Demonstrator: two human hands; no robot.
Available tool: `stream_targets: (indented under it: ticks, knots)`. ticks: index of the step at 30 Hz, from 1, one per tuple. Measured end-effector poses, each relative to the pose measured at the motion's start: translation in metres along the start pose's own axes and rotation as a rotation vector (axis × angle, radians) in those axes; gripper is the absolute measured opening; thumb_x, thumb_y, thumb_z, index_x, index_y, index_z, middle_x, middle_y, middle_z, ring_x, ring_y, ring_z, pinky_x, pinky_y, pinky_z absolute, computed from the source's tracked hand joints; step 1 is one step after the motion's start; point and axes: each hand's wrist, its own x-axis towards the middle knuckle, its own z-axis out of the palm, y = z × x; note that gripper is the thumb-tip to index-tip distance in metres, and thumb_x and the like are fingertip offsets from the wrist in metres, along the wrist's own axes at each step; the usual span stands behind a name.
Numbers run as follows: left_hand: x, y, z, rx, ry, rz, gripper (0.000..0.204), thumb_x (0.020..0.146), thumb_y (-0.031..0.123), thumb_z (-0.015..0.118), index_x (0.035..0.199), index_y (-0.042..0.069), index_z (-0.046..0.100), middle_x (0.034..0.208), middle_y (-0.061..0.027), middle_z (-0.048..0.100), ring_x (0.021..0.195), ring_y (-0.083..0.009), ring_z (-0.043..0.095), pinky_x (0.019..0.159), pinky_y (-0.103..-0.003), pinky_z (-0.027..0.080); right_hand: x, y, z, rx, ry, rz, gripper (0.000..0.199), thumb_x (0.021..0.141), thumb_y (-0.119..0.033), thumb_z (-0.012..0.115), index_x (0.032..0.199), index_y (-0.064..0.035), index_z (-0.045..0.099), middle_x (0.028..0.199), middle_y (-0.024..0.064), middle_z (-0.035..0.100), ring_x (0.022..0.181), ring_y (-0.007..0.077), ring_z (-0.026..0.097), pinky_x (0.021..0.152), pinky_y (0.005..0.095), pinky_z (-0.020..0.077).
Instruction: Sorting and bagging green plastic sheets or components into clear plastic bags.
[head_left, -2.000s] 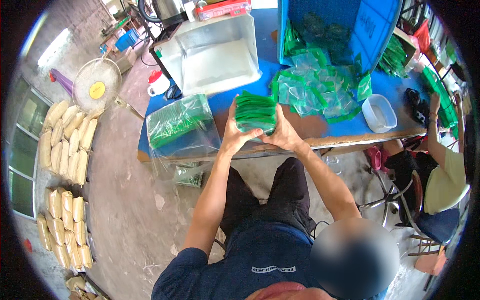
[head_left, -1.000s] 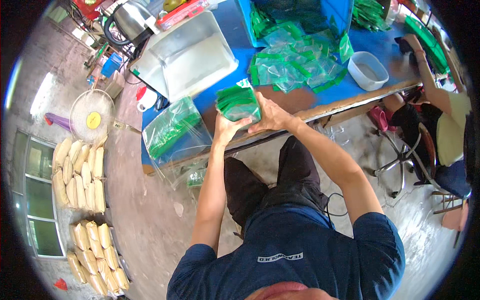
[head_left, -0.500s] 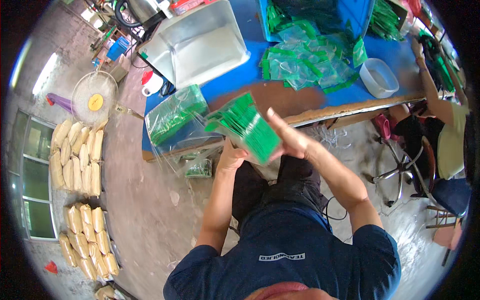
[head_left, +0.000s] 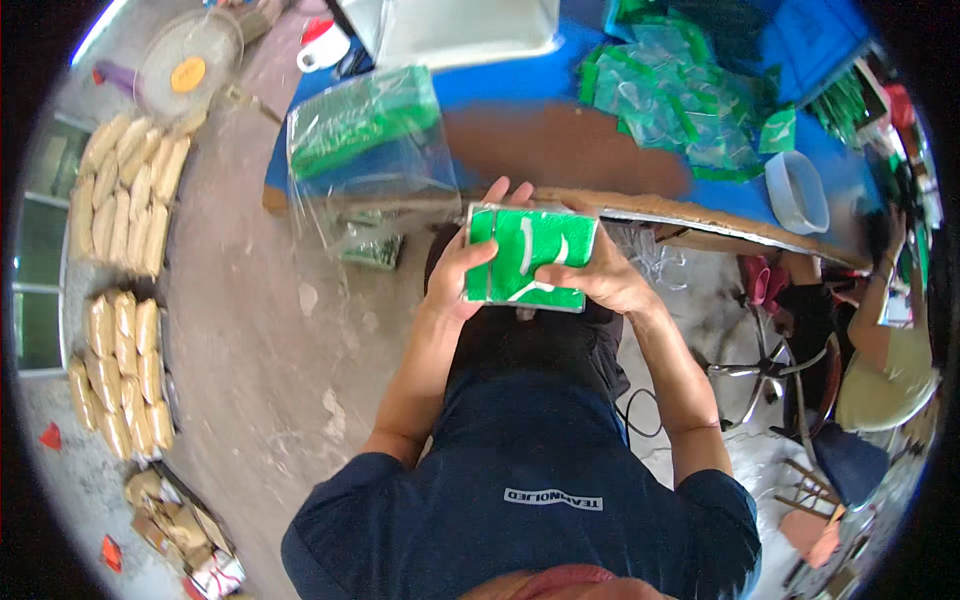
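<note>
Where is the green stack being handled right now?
In the head view, the green stack is near the centre, held between the left hand and right hand, by the table's near edge.

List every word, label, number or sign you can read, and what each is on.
Dark blue shirt: pale rectangular label with lettering; wording not copied here.
Green pack held in the left hand and right hand: white curved marks, partly covered; no word readable.
Fan's yellow disc: too small to read.
</note>
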Motion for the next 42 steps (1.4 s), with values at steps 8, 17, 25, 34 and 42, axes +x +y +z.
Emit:
stream_targets:
  ticks: [8, 17, 25, 34, 42]
  knots:
    - [-0.019, -0.008, -0.019, -0.121, 0.012, 0.048, 0.057, 0.094, 0.012, 0.053, 0.149, 0.003, 0.037, 0.155, -0.0154, 0.035, 0.143, -0.0310, 0.034, 0.117, -0.046, 0.029, -0.002, 0.009, 0.013, -0.139, 0.013, 0.039, 0.100, 0.070, -0.021, 0.087, 0.145, 0.0016, 0.025, 0.130, 0.0173, 0.050, 0.122, 0.0252, 0.049, 0.104, 0.0381, 0.0411]
    - [-0.036, 0.100, -0.059, 1.656, 0.481, 0.622, 0.070, 0.083, 0.011, 0.069, 0.147, 0.007, 0.040, 0.148, -0.0190, 0.041, 0.140, -0.0320, 0.036, 0.119, -0.044, 0.019, 0.042, -0.027, 0.003, -0.313, 0.460, -0.530, 0.096, 0.068, -0.016, 0.089, 0.142, -0.0031, 0.029, 0.127, 0.0167, 0.049, 0.115, 0.0262, 0.053, 0.099, 0.0395, 0.0455]
    - [-0.072, 0.164, -0.146, 2.361, 0.515, 0.483, 0.046, 0.078, -0.002, 0.066, 0.121, 0.011, 0.064, 0.114, -0.0106, 0.058, 0.105, -0.0297, 0.057, 0.089, -0.044, 0.047, 0.072, 0.005, -0.032, -0.810, 0.724, -0.681, 0.092, 0.069, -0.023, 0.087, 0.141, -0.0059, 0.034, 0.128, 0.0210, 0.055, 0.112, 0.0390, 0.060, 0.093, 0.0446, 0.0510]
    - [-0.018, 0.156, -0.115, 2.252, 0.279, 0.733, 0.018, 0.081, 0.011, 0.074, 0.099, 0.008, 0.071, 0.086, -0.0074, 0.056, 0.079, -0.0263, 0.059, 0.070, -0.039, 0.050, 0.076, -0.011, -0.038, -0.797, 0.780, -0.668, 0.089, 0.071, -0.023, 0.086, 0.140, -0.0037, 0.034, 0.126, 0.0215, 0.054, 0.112, 0.0351, 0.059, 0.096, 0.0426, 0.0475]
    - [0.022, 0.103, -0.061, 1.871, 0.274, 0.508, 0.015, 0.084, 0.010, 0.073, 0.096, 0.002, 0.072, 0.076, -0.0103, 0.061, 0.065, -0.0192, 0.061, 0.058, -0.031, 0.048, 0.059, -0.070, -0.018, 0.447, 0.359, -0.336, 0.056, 0.088, -0.034, 0.069, 0.131, -0.0030, 0.053, 0.119, 0.0073, 0.063, 0.105, 0.0175, 0.062, 0.093, 0.0335, 0.0485]
